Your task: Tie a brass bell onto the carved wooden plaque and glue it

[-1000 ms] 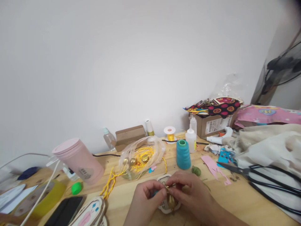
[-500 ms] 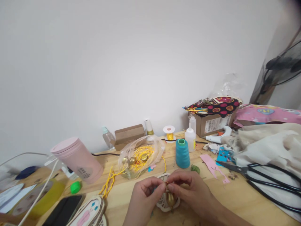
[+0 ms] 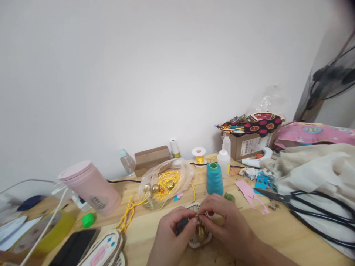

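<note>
My left hand (image 3: 169, 236) and my right hand (image 3: 226, 223) meet low in the middle of the view, fingertips pinched together on a small gold bell (image 3: 200, 231). The bell hangs over a pale cut-out wooden ornament (image 3: 194, 242) that lies on the wooden table (image 3: 277, 232). Just behind my hands stand a teal thread cone (image 3: 214, 179) and a clear plastic bag (image 3: 166, 183) with gold bells and yellow cord in it. Which fingers carry the bell's weight is hidden.
A pink tumbler (image 3: 90, 188) leans at the left, by a green cap (image 3: 88, 220), a dark phone (image 3: 73, 248) and stacked ornaments (image 3: 107, 249). Black scissors (image 3: 305, 205) lie on cream cloth at the right. A glue gun (image 3: 256, 159), bottles and boxes line the wall.
Both hands have shifted slightly forward and up while still pinching the bell over the ornament. The view has tilted a little. Nothing was picked up or let go.
</note>
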`<action>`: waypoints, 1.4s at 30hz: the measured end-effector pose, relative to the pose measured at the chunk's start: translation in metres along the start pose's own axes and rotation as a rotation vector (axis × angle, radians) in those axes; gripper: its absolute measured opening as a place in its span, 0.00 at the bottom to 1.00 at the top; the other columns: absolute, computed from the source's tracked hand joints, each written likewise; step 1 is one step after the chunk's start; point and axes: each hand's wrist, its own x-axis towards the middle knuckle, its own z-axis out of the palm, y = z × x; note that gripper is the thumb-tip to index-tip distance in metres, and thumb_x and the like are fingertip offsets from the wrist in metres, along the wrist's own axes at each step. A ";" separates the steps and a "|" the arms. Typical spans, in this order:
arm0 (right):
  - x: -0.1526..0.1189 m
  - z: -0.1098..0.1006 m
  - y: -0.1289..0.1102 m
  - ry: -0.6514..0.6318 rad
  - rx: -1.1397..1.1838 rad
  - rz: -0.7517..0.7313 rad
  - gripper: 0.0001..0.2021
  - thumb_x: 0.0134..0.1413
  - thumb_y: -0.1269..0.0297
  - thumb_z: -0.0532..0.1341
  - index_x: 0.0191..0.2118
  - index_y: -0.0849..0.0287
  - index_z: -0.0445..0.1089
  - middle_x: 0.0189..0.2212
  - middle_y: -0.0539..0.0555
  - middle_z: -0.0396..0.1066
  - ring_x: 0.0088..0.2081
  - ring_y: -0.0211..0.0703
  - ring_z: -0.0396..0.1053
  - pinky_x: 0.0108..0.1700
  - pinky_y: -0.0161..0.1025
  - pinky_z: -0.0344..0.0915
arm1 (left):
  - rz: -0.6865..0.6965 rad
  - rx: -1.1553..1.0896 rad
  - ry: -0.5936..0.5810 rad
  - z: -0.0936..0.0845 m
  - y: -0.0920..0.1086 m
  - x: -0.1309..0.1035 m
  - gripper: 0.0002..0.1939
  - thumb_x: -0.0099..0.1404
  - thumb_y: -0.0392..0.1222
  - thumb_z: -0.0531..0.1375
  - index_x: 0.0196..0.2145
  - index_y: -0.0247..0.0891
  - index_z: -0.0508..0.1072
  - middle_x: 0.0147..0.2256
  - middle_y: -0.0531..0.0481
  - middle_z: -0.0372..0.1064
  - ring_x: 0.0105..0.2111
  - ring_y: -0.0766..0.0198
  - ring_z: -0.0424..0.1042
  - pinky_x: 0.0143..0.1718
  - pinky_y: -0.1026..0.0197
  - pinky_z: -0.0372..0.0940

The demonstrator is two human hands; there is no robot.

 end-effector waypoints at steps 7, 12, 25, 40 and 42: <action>-0.001 0.000 -0.001 -0.001 -0.064 0.066 0.05 0.44 0.74 0.56 0.26 0.58 0.66 0.23 0.48 0.66 0.28 0.36 0.62 0.31 0.32 0.58 | 0.060 0.129 0.004 -0.001 0.002 -0.001 0.06 0.54 0.39 0.56 0.28 0.37 0.72 0.27 0.49 0.69 0.28 0.64 0.67 0.30 0.66 0.61; -0.001 0.000 -0.002 -0.045 -0.059 0.065 0.06 0.44 0.74 0.56 0.27 0.58 0.67 0.25 0.48 0.67 0.29 0.36 0.63 0.31 0.32 0.58 | 0.033 0.133 -0.003 -0.001 0.005 -0.003 0.08 0.55 0.40 0.55 0.25 0.36 0.72 0.24 0.50 0.68 0.26 0.66 0.65 0.28 0.67 0.60; 0.000 -0.001 -0.008 -0.100 -0.002 0.071 0.08 0.44 0.73 0.56 0.32 0.56 0.70 0.24 0.47 0.71 0.26 0.33 0.66 0.30 0.29 0.60 | -0.307 -0.401 0.051 0.005 -0.001 -0.001 0.09 0.47 0.42 0.62 0.22 0.32 0.73 0.18 0.52 0.67 0.21 0.70 0.61 0.23 0.68 0.56; 0.000 0.000 -0.003 -0.086 0.207 0.183 0.09 0.44 0.72 0.57 0.32 0.56 0.73 0.27 0.50 0.74 0.29 0.37 0.69 0.32 0.31 0.66 | -0.090 -0.091 0.012 0.001 0.005 0.000 0.09 0.52 0.42 0.58 0.24 0.34 0.74 0.23 0.50 0.69 0.26 0.66 0.65 0.27 0.67 0.60; 0.000 0.001 -0.003 -0.075 0.233 0.204 0.09 0.43 0.72 0.57 0.31 0.57 0.72 0.27 0.50 0.74 0.29 0.38 0.70 0.31 0.31 0.66 | -0.071 -0.052 -0.001 0.001 0.004 -0.001 0.09 0.53 0.42 0.57 0.26 0.35 0.74 0.25 0.49 0.70 0.27 0.64 0.66 0.29 0.67 0.61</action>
